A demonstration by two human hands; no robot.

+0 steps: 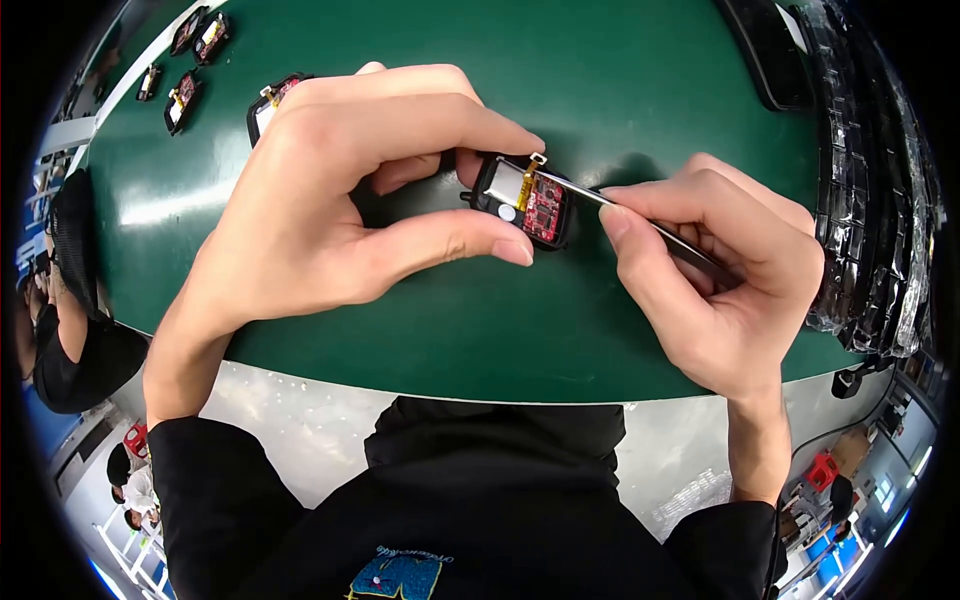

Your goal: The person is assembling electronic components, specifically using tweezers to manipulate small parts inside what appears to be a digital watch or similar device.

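Between the thumb and fingers of my left hand [330, 190] is a small black device housing [556, 236], its inside facing up. It holds a red circuit board [545, 210], a silvery battery [503, 184] and a small white disc [507, 212]. A yellow flex cable [525, 190] ends in a light connector [538, 159] that stands up at the housing's far edge. My right hand [715, 260] grips dark metal tweezers [680, 240] like a pen. Their tip reaches the far edge of the board, close to the cable; whether they pinch it I cannot tell.
Another open housing [264, 112] lies partly hidden behind my left hand. Several more [182, 102] are at the far left of the green table [420, 350]. Stacked black trays in clear wrap [870, 200] line the right side, by a black object [765, 55]. Another person [75, 320] sits at left.
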